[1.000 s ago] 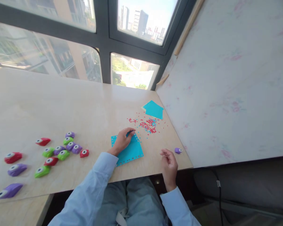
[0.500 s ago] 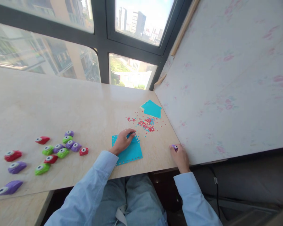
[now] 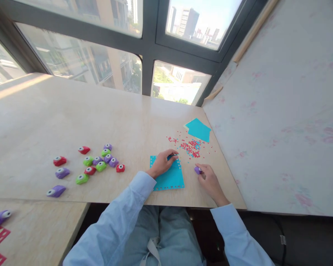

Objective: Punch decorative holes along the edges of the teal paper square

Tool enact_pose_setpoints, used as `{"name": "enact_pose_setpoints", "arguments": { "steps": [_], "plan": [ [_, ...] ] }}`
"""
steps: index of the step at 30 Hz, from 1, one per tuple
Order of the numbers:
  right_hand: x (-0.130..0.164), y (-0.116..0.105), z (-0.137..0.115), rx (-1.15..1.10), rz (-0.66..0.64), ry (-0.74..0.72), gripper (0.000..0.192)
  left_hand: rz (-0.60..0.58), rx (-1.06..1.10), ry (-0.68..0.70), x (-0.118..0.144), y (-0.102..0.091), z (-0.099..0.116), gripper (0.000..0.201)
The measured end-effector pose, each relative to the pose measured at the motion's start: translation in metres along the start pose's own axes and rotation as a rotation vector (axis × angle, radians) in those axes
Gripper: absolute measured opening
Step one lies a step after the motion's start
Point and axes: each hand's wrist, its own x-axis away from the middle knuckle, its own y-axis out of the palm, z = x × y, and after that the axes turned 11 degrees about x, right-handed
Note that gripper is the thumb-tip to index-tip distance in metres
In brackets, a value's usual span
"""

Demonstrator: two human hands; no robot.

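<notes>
Left hand: my left hand (image 3: 162, 163) presses flat on the teal paper sheet (image 3: 169, 177), fingers spread loosely, gripping nothing.
Right hand: my right hand (image 3: 209, 180) pinches the small purple punch (image 3: 197, 170) between the fingertips.
Punch position: on the worktop (image 3: 100, 111), just right of the sheet, near the scattered confetti (image 3: 191, 145).
Punch handling: I judge it light, hard plastic, fairly smooth; best taken by its two sides.
Punch direction: long axis seems to run left-right, though too small to tell which end leads.
Sheet handling: thin, floppy, easily creased; hold it flat.
Others: loose punches (image 3: 100, 164) lie well apart on my left.
</notes>
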Motion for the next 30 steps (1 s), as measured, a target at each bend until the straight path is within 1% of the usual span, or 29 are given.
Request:
{"name": "enact_pose_setpoints", "arguments": {
  "steps": [5, 7, 11, 16, 22, 30],
  "plan": [
    [-0.003, 0.015, -0.024, -0.068, -0.019, -0.035, 0.041, -0.015, 0.008, -0.006, -0.002, 0.002, -0.001, 0.019],
    [-0.003, 0.017, -0.031, -0.092, -0.044, -0.029, 0.039, -0.017, -0.01, -0.016, -0.003, 0.003, -0.001, 0.019],
    [-0.001, 0.012, -0.039, -0.157, -0.076, -0.013, 0.035, -0.053, -0.078, -0.015, -0.004, 0.005, 0.001, 0.017],
    [0.0, 0.011, -0.038, -0.223, -0.076, -0.025, 0.033, -0.083, -0.157, 0.001, -0.004, 0.007, 0.001, 0.017],
    [0.0, 0.017, -0.034, -0.222, -0.049, -0.068, 0.035, -0.091, -0.166, -0.003, -0.005, 0.008, -0.002, 0.017],
    [-0.004, 0.015, -0.031, -0.267, -0.05, -0.094, 0.034, -0.091, -0.191, 0.006, -0.005, 0.008, -0.002, 0.017]
  ]
}}
